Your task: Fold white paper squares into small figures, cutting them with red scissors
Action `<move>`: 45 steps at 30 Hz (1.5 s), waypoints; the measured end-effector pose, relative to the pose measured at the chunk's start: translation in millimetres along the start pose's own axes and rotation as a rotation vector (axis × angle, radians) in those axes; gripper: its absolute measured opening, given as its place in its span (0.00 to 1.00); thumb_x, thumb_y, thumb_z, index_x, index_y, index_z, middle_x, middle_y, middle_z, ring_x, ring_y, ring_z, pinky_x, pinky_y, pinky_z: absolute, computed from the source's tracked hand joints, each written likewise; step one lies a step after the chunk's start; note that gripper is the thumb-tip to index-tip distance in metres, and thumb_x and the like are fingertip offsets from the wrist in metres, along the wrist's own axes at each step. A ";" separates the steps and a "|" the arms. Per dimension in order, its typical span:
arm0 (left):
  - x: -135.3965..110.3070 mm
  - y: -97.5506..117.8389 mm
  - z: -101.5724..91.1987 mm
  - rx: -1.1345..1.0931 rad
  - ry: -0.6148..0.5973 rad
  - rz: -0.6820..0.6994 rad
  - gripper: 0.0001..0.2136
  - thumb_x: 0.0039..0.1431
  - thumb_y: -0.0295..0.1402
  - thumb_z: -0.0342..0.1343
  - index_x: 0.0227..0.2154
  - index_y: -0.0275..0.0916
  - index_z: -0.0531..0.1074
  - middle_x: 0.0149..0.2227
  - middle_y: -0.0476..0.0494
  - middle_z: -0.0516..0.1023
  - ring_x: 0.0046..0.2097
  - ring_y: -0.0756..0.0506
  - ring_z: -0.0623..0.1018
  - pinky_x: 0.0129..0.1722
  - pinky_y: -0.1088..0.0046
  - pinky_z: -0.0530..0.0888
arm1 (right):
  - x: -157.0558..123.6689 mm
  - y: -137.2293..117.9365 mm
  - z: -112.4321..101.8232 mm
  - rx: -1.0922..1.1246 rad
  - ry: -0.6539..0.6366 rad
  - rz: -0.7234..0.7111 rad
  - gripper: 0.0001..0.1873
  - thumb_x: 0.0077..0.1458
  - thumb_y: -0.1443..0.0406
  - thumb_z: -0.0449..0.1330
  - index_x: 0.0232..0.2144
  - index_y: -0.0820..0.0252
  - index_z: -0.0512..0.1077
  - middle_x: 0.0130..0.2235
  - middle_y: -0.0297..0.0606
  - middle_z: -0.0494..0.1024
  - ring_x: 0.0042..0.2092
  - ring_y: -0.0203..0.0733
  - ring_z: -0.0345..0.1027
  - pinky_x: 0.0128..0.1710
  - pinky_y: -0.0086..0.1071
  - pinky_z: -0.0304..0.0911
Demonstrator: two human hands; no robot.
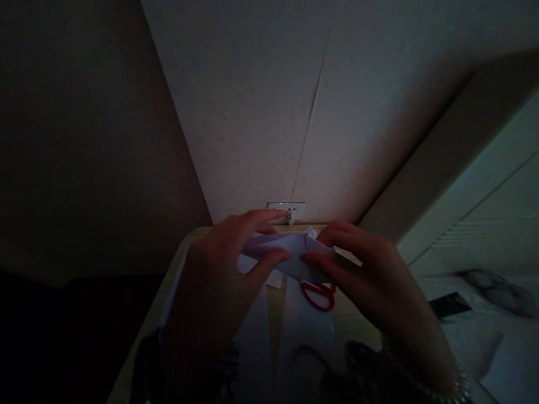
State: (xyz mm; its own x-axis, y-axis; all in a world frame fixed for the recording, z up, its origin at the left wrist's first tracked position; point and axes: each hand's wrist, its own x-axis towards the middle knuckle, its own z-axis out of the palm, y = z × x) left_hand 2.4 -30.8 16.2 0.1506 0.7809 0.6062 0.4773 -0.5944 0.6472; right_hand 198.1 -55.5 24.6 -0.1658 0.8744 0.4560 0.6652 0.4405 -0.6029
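Folded paper [281, 251]: white, faintly lilac in dim light. 1 piece, folded into long narrow shape, roughly level, long axis left to right. Small point sticks up near right end. Held off table: left hand [219, 269] pinches left end, right hand [370, 275] pinches right end. Just above red scissors [319, 295] in picture, hiding the top of them; contact cannot be told.

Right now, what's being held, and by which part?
The folded white paper, held up by both hands: left hand pinches its left end, right hand its right end. Red scissors lie below, unheld.
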 end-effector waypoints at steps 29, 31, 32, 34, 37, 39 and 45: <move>8.2 27.1 6.9 -0.714 0.005 -0.561 0.08 0.42 0.24 0.70 0.22 0.43 0.78 0.21 0.58 0.79 0.26 0.52 0.79 0.26 0.82 0.73 | -0.4 -21.9 12.5 0.398 0.265 0.059 0.08 0.57 0.69 0.66 0.26 0.55 0.76 0.28 0.27 0.76 0.33 0.35 0.71 0.35 0.29 0.66; 8.1 30.7 6.1 -0.711 -0.003 -0.587 0.09 0.42 0.23 0.70 0.22 0.43 0.78 0.20 0.59 0.79 0.26 0.52 0.79 0.26 0.82 0.72 | -0.6 -25.2 12.8 0.403 0.283 0.100 0.08 0.57 0.69 0.66 0.26 0.55 0.75 0.28 0.29 0.77 0.33 0.38 0.72 0.35 0.31 0.68; 8.0 31.8 5.7 -0.708 -0.006 -0.597 0.09 0.42 0.23 0.70 0.22 0.44 0.78 0.21 0.59 0.79 0.26 0.52 0.79 0.26 0.82 0.72 | -0.7 -26.8 13.1 0.406 0.291 0.118 0.08 0.56 0.68 0.66 0.25 0.55 0.75 0.28 0.30 0.76 0.33 0.39 0.72 0.33 0.32 0.68; 7.8 32.6 5.2 -0.699 0.000 -0.608 0.09 0.42 0.23 0.70 0.23 0.44 0.78 0.22 0.58 0.80 0.27 0.51 0.80 0.26 0.81 0.73 | -0.9 -29.7 13.9 0.415 0.302 0.142 0.09 0.56 0.68 0.66 0.25 0.54 0.74 0.28 0.31 0.76 0.34 0.41 0.72 0.31 0.33 0.68; 7.5 31.6 5.9 -0.681 0.027 -0.605 0.08 0.42 0.25 0.71 0.23 0.44 0.78 0.23 0.56 0.82 0.28 0.49 0.81 0.28 0.79 0.75 | -0.9 -31.8 15.4 0.426 0.317 0.130 0.09 0.56 0.68 0.66 0.25 0.54 0.74 0.28 0.30 0.74 0.33 0.39 0.71 0.34 0.34 0.68; 7.6 30.6 7.0 -0.689 0.036 -0.596 0.09 0.42 0.25 0.71 0.23 0.45 0.78 0.24 0.57 0.82 0.29 0.49 0.82 0.28 0.80 0.76 | -0.8 -31.1 15.9 0.423 0.315 0.118 0.09 0.57 0.69 0.65 0.26 0.54 0.74 0.28 0.29 0.74 0.33 0.38 0.71 0.37 0.34 0.67; 7.8 26.4 9.8 -0.712 0.052 -0.573 0.09 0.43 0.25 0.70 0.21 0.46 0.78 0.24 0.56 0.82 0.30 0.48 0.83 0.29 0.78 0.78 | -1.8 -21.9 15.2 0.387 0.321 0.071 0.09 0.58 0.67 0.66 0.25 0.55 0.73 0.28 0.27 0.74 0.32 0.35 0.67 0.34 0.31 0.63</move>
State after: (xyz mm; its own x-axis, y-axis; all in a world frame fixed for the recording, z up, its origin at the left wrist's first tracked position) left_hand 24.6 -38.5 33.5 0.0079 0.9935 0.1134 -0.1822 -0.1100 0.9771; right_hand 172.8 -63.7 27.0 0.1423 0.8251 0.5467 0.3376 0.4787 -0.8105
